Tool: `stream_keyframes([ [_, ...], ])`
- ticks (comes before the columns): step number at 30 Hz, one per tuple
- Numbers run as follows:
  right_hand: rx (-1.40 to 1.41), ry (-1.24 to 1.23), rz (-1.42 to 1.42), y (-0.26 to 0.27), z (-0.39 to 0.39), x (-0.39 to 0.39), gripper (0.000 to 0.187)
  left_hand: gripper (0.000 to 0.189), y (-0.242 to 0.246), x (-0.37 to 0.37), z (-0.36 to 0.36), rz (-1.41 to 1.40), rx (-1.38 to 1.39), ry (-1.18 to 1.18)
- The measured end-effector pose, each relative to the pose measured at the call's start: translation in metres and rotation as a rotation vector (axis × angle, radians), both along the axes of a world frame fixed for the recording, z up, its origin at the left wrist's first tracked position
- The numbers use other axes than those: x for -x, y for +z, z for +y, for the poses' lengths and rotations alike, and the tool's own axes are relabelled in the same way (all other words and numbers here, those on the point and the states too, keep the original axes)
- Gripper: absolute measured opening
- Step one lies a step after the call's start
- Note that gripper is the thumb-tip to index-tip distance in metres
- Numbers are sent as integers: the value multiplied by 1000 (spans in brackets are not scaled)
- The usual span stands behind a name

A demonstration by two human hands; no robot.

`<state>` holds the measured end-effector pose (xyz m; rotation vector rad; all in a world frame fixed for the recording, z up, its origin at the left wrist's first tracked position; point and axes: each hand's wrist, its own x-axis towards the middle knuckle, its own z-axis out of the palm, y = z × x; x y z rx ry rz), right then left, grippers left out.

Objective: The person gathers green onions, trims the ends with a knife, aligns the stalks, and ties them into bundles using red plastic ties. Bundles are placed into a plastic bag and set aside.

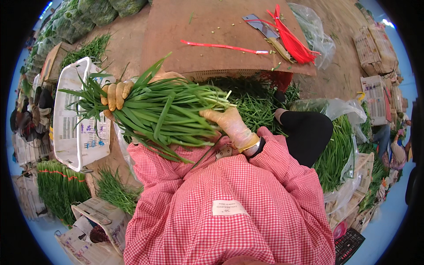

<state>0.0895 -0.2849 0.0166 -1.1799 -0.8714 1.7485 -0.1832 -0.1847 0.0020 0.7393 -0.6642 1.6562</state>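
Note:
A large bunch of long flat green leaves, like garlic chives (165, 106), lies across my lap. My left hand (116, 96), in a tan stained glove, is closed around its leafy end. Near the pale stem ends is my right hand (225, 121), in a thin clear glove over a lighter one; its fingers are partly under the stems, so its hold is unclear. On the brown board (205, 20) before me lie a red printed tie strip (222, 46), a cleaver (263, 28) with a wooden handle and a bundle of red ties (291, 41).
A white plastic crate (82, 116) stands at left, with tied chives (61, 188) below it. Loose greens (255, 111) lie under the board's near edge. More chives (336, 149) in clear plastic are at right. Filled bags (92, 13) stand at upper left.

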Motion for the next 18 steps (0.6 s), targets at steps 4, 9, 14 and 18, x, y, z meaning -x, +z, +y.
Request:
stream_keyframes([
  [4,-102,-29,91,-9,4,5,32,21,-2,14,13,77,-79,86],
  [9,19,-224,20,-18,6,6,23,15,17,-4,-20,59,338,180],
  [14,-47,-38,14,-19,8,-12,26,10,15,-18,-21,-47,272,88],
  [18,-179,49,15,-25,11,-12,32,10,8,-8,-18,-7,217,60],
])
